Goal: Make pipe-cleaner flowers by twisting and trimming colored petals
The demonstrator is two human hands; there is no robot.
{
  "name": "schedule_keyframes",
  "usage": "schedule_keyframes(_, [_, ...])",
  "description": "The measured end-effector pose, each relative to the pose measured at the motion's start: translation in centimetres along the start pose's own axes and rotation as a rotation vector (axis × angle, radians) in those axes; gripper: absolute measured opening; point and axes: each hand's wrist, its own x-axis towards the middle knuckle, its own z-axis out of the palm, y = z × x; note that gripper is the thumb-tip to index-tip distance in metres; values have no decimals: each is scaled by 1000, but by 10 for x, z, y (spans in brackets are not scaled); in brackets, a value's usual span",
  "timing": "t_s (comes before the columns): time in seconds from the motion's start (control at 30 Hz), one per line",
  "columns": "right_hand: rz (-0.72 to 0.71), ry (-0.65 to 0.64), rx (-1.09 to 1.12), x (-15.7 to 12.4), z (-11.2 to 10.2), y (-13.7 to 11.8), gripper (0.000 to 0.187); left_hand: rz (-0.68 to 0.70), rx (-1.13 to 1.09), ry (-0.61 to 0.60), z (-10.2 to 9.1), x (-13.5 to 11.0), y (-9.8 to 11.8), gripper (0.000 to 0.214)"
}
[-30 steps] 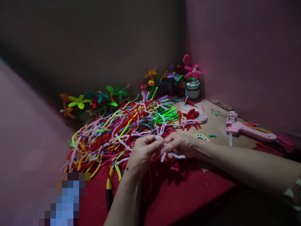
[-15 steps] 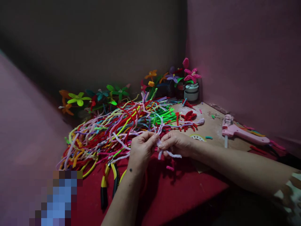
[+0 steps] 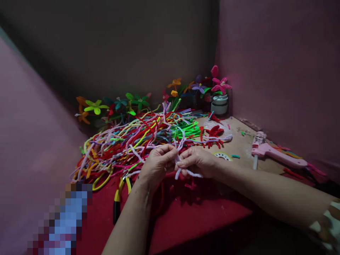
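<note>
Both hands meet over the red cloth, in front of a pile of coloured pipe cleaners. Between them are pale lilac pipe cleaners, with ends sticking up above the fingers and more ends hanging below. My left hand pinches them from the left, thumb against forefinger. From the right, my right hand grips the same strands between thumb and fingers. The exact spot where the strands join is partly hidden by the fingertips. Yellow-and-black pliers lie beside my left wrist, partly covered by the forearm.
A pink glue gun rests on the board at the right. Red pipe-cleaner pieces and a roll of tape lie nearby. Pipe-cleaner flowers stand along the back wall, with a grey-white container in the corner.
The view has shifted slightly, so the pile and flowers appear farther right. My left wrist has turned and its forearm lies lower, covering more of the pliers. Both hands keep their hold on the lilac strands.
</note>
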Motion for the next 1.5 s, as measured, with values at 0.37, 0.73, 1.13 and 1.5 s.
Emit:
schedule_keyframes(0.37, [-52,137,-114,1,5,1,14,65,134,291,10,4,-5,24])
schedule_keyframes(0.73, [-209,306,-332,2,7,2,19,359,619,453,15,6,-11,18])
schedule_keyframes(1.13, [-240,277,-397,0,9,2,20,308,526,501,13,11,-15,26])
schedule_keyframes(1.5, [-269,260,-76,8,-3,0,12,191,300,428,13,9,-5,36])
